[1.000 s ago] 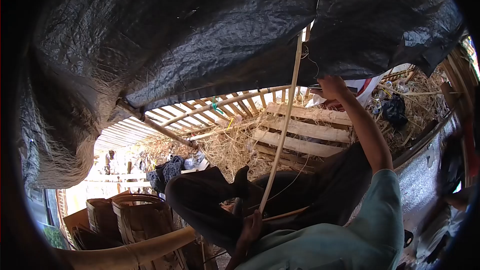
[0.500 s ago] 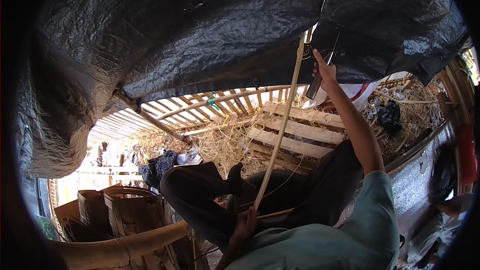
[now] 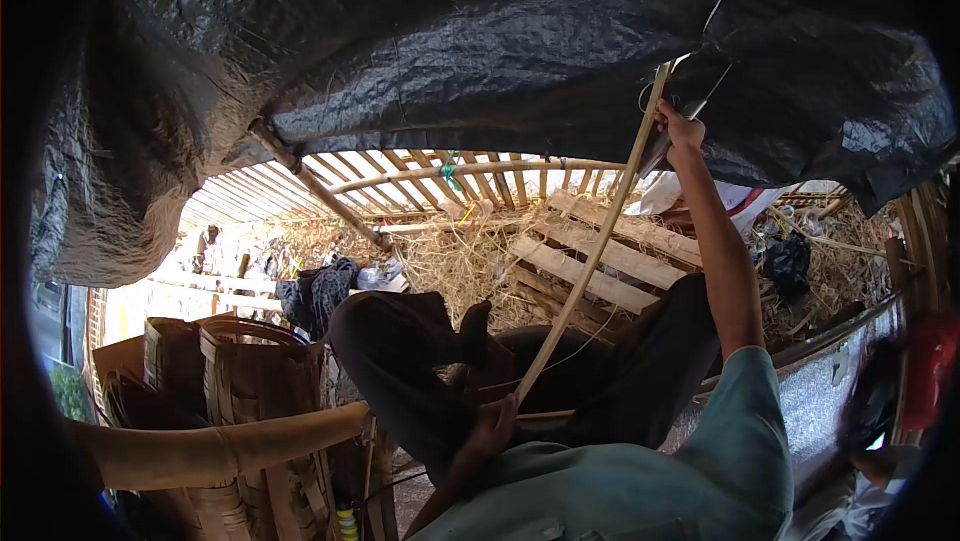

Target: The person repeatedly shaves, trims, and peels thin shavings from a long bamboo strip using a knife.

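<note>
Slanting, pale, slender strip (image 3: 596, 259), left fingers (image 3: 507, 411) round its lower end, right fingers (image 3: 664, 112) round a knife (image 3: 656, 156)

Two grips in play, left grip (image 3: 495, 426) and right grip (image 3: 683, 131), with one bamboo strip (image 3: 585, 293) and one knife (image 3: 709, 96)!
Now down the tally: two bent legs (image 3: 395, 366), one thick bamboo pole (image 3: 225, 453), one leaning pole (image 3: 322, 188), one green tie (image 3: 449, 170), one dark cloth bundle (image 3: 318, 296), one black bag (image 3: 787, 261), one white sack (image 3: 740, 204), one red object (image 3: 931, 366); woven baskets (image 3: 262, 373), at least two; broad pale boards (image 3: 585, 275), three at least; fence slats (image 3: 520, 181), oh, too many to number; and the black tarp (image 3: 480, 76), one sheet or two, no telling!
</note>
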Demonstrator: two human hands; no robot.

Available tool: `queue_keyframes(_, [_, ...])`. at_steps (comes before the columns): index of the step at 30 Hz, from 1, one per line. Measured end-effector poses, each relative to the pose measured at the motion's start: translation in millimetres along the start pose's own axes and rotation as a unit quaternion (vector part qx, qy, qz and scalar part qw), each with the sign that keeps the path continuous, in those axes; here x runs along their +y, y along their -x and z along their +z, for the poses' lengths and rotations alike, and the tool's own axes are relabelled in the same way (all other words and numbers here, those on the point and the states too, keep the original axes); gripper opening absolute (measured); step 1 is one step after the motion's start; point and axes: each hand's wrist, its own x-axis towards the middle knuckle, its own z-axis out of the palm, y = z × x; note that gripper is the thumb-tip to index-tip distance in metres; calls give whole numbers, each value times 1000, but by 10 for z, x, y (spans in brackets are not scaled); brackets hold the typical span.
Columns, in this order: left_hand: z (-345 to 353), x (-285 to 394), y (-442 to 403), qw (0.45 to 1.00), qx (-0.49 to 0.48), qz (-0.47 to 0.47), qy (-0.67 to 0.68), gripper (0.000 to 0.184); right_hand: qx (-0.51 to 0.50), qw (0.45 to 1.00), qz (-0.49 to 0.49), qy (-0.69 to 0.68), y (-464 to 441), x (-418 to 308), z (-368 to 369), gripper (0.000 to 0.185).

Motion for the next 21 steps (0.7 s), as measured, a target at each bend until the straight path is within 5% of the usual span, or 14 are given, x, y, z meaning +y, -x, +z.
queue_keyframes(6, [13,136,16,999,-3,17,-47,46,-54,998,-32,22,1,-121,-80,13])
queue_keyframes(13, [-1,223,16,998,5,32,-47,54,-89,988,-61,-106,-1,-351,-91,16])
queue_keyframes(21, [3,311,120,1000,6,0,-29,51,1,979,-86,-183,-152,-684,-316,13])
